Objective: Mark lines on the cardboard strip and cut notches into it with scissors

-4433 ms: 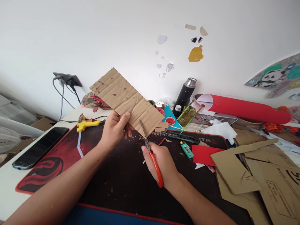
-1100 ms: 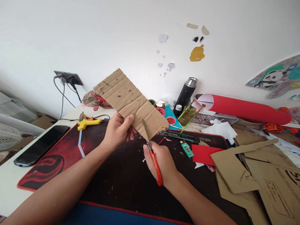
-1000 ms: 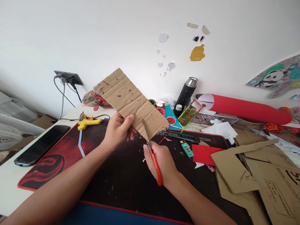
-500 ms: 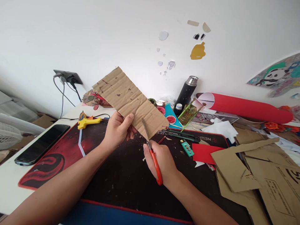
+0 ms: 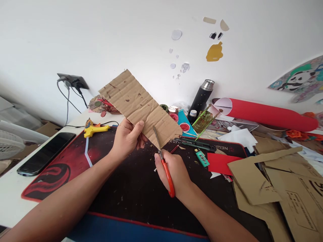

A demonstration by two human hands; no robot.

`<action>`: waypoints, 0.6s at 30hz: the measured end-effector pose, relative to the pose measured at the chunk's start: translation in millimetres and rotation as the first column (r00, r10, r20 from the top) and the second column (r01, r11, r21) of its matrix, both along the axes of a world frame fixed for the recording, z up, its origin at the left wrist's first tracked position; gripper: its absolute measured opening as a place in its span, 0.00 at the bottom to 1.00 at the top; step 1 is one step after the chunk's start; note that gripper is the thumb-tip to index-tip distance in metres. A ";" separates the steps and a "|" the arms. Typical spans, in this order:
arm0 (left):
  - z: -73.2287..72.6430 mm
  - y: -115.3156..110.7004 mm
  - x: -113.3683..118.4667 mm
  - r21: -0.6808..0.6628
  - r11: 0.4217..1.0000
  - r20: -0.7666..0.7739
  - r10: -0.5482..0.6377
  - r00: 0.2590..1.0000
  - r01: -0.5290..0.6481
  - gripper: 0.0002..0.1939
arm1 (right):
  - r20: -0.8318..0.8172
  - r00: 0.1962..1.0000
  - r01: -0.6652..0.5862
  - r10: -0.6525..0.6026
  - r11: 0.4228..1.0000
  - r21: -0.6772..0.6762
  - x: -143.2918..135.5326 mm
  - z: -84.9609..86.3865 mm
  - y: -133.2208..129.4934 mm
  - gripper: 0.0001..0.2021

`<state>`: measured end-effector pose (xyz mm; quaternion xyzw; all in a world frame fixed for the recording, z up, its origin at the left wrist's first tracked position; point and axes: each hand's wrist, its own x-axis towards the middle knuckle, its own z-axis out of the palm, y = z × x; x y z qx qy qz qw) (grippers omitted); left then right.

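Note:
A long piece of brown cardboard (image 5: 138, 101), creased and stained with dark marks, is held up slantwise above the desk mat. My left hand (image 5: 128, 136) grips its lower edge, with the thumb on the near face and the fingers behind. My right hand (image 5: 174, 169) is closed around the red-orange handles of scissors (image 5: 167, 176). One scissor blade lies across the near face of the cardboard by its lower right corner; the other blade is hidden behind the sheet.
A yellow glue gun (image 5: 96, 129) and a black phone (image 5: 46, 153) lie at left. Behind the cardboard stand a black thermos (image 5: 202, 97), paint pots and brushes. A utility knife (image 5: 194, 144), red paper (image 5: 222, 163) and stacked cardboard (image 5: 254, 181) lie at right.
Both hands, the cardboard and the scissors keep nearly the same positions. The camera view has shifted very slightly.

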<state>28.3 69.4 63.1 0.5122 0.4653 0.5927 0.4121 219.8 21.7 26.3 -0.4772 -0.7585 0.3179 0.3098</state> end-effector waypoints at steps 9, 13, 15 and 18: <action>0.6 0.1 -1.1 -0.007 1.000 -0.017 -0.007 1.000 0.007 0.25 | -0.127 0.989 -0.084 0.070 0.991 -0.107 4.1 2.0 2.3 0.16; 2.2 0.0 -1.4 -0.031 0.999 -0.014 -0.031 0.999 0.031 0.25 | -0.185 0.978 -0.137 0.100 0.971 -0.197 5.3 6.1 2.0 0.15; 3.4 -0.2 -2.1 -0.039 0.998 -0.013 -0.055 0.998 0.054 0.25 | -0.193 0.975 -0.146 0.107 0.968 -0.202 5.3 6.9 2.5 0.15; 4.8 -0.3 -3.6 -0.053 0.994 -0.017 -0.096 0.995 0.095 0.25 | -0.204 0.972 -0.156 0.113 0.966 -0.205 4.7 6.2 3.1 0.15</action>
